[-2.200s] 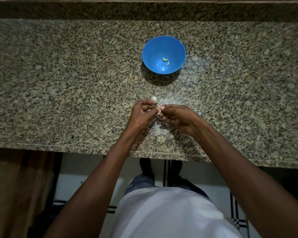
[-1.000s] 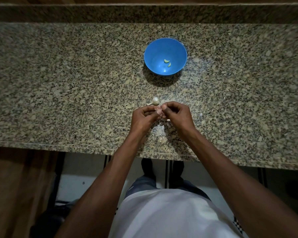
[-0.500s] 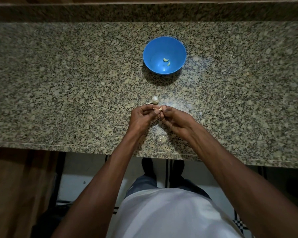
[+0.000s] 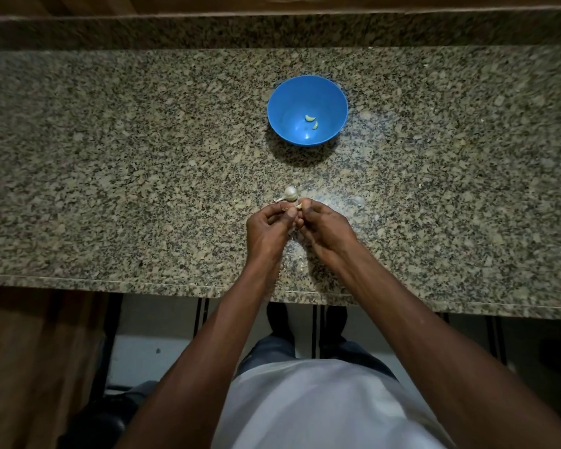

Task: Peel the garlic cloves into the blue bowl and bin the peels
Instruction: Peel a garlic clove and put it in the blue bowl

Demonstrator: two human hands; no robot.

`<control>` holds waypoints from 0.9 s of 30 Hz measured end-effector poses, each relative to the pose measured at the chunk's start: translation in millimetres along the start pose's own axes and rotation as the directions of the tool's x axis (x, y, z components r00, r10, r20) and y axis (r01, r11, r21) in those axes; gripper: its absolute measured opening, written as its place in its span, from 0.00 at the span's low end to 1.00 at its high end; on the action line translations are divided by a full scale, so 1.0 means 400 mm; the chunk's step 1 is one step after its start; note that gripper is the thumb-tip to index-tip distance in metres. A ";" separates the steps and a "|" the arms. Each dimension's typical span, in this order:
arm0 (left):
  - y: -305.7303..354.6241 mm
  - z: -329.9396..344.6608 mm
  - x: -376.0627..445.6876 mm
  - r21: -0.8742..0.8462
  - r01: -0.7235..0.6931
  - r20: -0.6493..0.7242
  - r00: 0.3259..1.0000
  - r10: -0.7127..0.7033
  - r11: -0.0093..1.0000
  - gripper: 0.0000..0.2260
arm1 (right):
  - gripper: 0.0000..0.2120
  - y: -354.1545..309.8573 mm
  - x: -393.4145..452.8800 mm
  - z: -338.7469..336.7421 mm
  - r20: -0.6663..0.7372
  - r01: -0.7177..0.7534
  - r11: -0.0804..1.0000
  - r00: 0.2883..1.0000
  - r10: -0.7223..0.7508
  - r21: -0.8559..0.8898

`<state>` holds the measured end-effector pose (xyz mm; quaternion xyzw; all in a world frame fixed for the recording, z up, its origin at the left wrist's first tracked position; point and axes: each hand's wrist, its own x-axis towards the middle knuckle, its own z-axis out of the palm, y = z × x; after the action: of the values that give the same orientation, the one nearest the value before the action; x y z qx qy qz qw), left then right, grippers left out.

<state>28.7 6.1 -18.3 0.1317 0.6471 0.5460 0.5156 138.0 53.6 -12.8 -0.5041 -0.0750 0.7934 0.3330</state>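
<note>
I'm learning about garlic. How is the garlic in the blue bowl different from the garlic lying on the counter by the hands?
The cloves in the bowl are peeled, yellowish and curved; the garlic on the counter is white and round, with its skin on. There are two small cloves in the blue bowl, and one bigger piece on the counter. Neither is being touched.

Two hands pinch one garlic clove above a granite counter.
The left hand [image 4: 268, 226] and right hand [image 4: 326, 228] meet fingertip to fingertip on the clove [image 4: 299, 206]; a garlic bulb [image 4: 290, 193] lies just beyond, and the blue bowl [image 4: 282, 105] farther back holds peeled cloves [image 4: 310, 118].
</note>
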 end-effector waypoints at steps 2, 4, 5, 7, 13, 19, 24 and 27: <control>0.005 -0.012 0.000 0.046 -0.051 0.050 0.998 0.049 0.998 0.09 | 0.05 -0.001 -0.001 -0.008 0.033 0.051 0.995 0.998 -0.048 -0.086; 0.014 -0.020 0.001 0.076 -0.078 0.097 0.993 0.070 0.994 0.07 | 0.05 -0.006 0.002 -0.011 0.057 0.105 0.983 0.994 -0.098 -0.152; 0.018 -0.023 0.003 0.083 -0.081 0.114 0.991 0.071 0.993 0.07 | 0.05 -0.009 0.004 -0.013 0.073 0.132 0.975 0.990 -0.121 -0.176; 0.021 -0.029 0.011 0.113 -0.090 0.137 0.988 0.074 0.989 0.08 | 0.06 -0.020 0.008 -0.019 0.103 0.180 0.953 0.982 -0.159 -0.245; 0.019 -0.032 0.016 0.244 -0.133 0.183 0.979 0.089 0.961 0.12 | 0.06 -0.037 0.010 -0.052 0.154 0.307 0.815 0.952 -0.266 -0.492; 0.021 -0.020 0.005 0.339 -0.170 0.131 0.982 0.133 0.925 0.14 | 0.08 -0.036 0.003 -0.053 0.198 0.420 0.660 0.901 -0.386 -0.623; 0.031 -0.021 0.009 0.469 -0.220 0.100 0.975 0.197 0.855 0.14 | 0.12 -0.026 0.004 -0.060 0.271 0.448 0.644 0.892 -0.361 -0.620; 0.037 -0.018 0.010 0.532 -0.262 0.111 0.964 0.241 0.805 0.13 | 0.11 -0.023 0.007 -0.062 0.265 0.463 0.624 0.883 -0.388 -0.630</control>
<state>15.3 10.4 -8.6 0.3668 0.7418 0.4016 0.3924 162.6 57.1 -22.6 -0.5159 -0.4923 0.6335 0.3003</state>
